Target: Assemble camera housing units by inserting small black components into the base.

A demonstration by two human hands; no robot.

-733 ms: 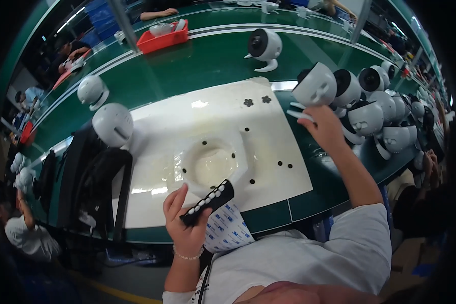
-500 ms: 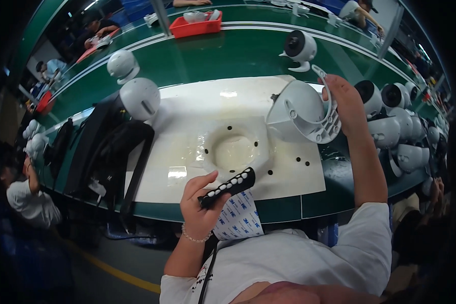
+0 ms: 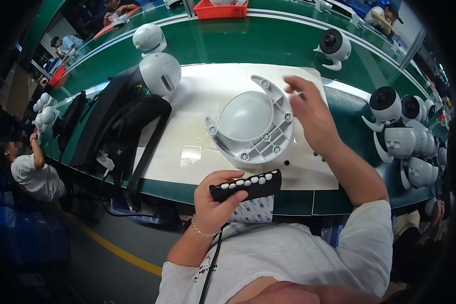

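Note:
My left hand (image 3: 210,200) grips a bent black strip (image 3: 261,191) with a row of white rounded pads along its edge. A white backing sheet with blue print (image 3: 256,210) hangs below that strip. On the pale work board sits a white camera housing (image 3: 245,116), its curved, ribbed base (image 3: 258,153) facing up. Small round, spoked recesses mark the base. My right hand (image 3: 311,114) is just right of the housing, fingers apart, holding nothing. Small black dots (image 3: 287,162) lie on the board near my right forearm. The ring-shaped holder is hidden under the housing.
A black slanted fixture (image 3: 106,126) with a white round housing (image 3: 160,73) stands at left. Another housing (image 3: 149,38) is behind it. A finished-looking camera (image 3: 334,46) stands far right; several more (image 3: 405,137) crowd the right edge. A red bin (image 3: 220,10) sits across the bench.
My right hand has put the white housing down at the middle of the board, base up, and let go. My left hand has stayed closed on the strip and shifted slightly right.

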